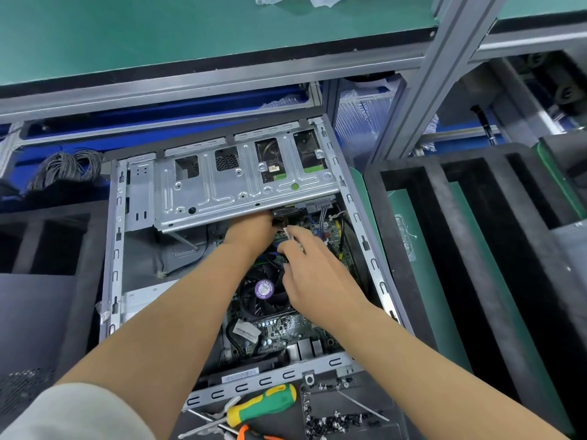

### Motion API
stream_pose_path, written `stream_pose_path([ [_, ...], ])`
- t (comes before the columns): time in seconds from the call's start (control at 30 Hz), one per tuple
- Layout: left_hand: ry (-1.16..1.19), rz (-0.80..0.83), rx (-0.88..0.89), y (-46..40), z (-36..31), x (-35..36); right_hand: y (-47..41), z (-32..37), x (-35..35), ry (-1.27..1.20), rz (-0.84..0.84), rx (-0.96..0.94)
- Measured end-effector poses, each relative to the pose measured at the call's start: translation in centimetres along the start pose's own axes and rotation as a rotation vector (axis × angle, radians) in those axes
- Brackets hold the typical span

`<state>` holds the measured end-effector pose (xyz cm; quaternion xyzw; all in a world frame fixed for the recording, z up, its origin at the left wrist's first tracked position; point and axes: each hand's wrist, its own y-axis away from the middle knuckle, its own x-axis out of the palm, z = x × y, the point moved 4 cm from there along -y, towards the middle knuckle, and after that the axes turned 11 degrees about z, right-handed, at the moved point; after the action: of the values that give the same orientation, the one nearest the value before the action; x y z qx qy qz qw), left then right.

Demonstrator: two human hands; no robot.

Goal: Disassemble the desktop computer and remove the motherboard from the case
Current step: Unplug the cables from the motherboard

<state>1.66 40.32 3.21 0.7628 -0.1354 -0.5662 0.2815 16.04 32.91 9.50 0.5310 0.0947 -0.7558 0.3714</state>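
Both hands work inside the open computer case (pixel 111 249).

The case lies at frame centre with the motherboard (pixel 286 328) still seated inside it, its fan (pixel 263 292) exposed. The left hand (pixel 251 231) reaches under the drive cage (pixel 222 192) at 12 o'clock; its fingers are hidden, so its grip cannot be determined. The right hand (pixel 314 274) pinches a small white connector (pixel 286 232). A screwdriver (pixel 263 404) lies at 6 o'clock beside loose screws (pixel 333 420).
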Motion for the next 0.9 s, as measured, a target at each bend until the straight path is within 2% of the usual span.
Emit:
stream_pose_path([
  [0.23,-0.094,0.181,0.026,0.2,-0.7,-0.3,0.0,0.1,-0.1,0.006,-0.011,0.008],
  [0.9,-0.086,0.17,0.061,0.5,-0.8,-0.6,0.1,0.3,-0.6,-0.048,-0.035,0.025],
])
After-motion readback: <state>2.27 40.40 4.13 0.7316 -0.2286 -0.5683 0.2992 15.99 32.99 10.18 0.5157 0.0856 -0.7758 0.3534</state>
